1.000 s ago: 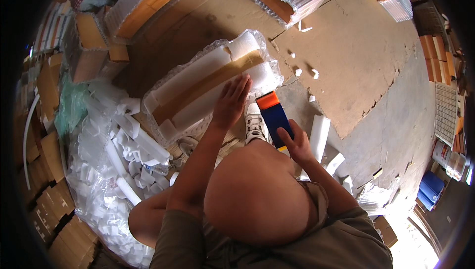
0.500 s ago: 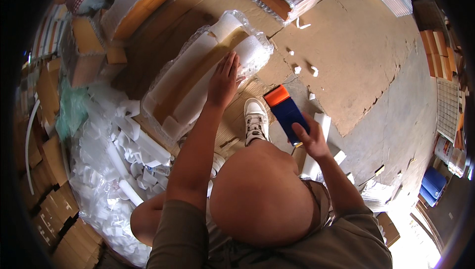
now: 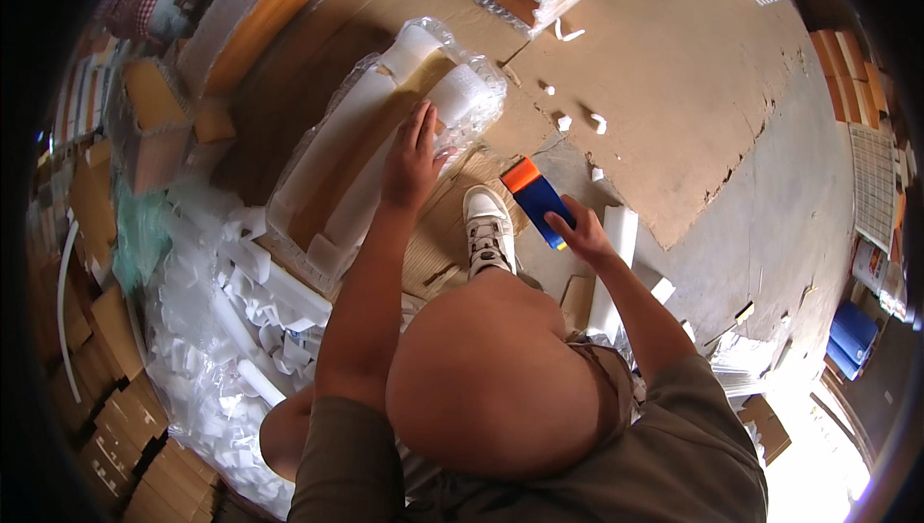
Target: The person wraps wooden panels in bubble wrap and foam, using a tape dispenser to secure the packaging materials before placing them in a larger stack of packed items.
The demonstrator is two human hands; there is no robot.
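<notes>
My left hand (image 3: 412,162) rests with outstretched fingers on a long package (image 3: 322,177), made up of white foam strips, a brown middle band and clear bubble wrap. My right hand (image 3: 580,229) grips a blue tool (image 3: 534,191) with an orange top and a yellow lower edge, held to the right of the package. Between my hands, below the package, my white shoe (image 3: 489,229) stands beside a piece of flattened cardboard (image 3: 452,181). My bent knee fills the lower middle.
Foam offcuts and plastic (image 3: 221,359) are heaped at left, with cardboard stacks (image 3: 144,456) beyond. Bubble-wrapped boxes (image 3: 260,23) line the back. A white foam roll (image 3: 614,234) and scattered scraps (image 3: 597,124) lie rightward on the floor. Blue bins (image 3: 852,335) and wooden boards (image 3: 845,76) sit far right.
The package has shifted up and left with my left hand on it, uncovering more of my shoe and the cardboard. My right hand and tool have drawn slightly away from the package's end.
</notes>
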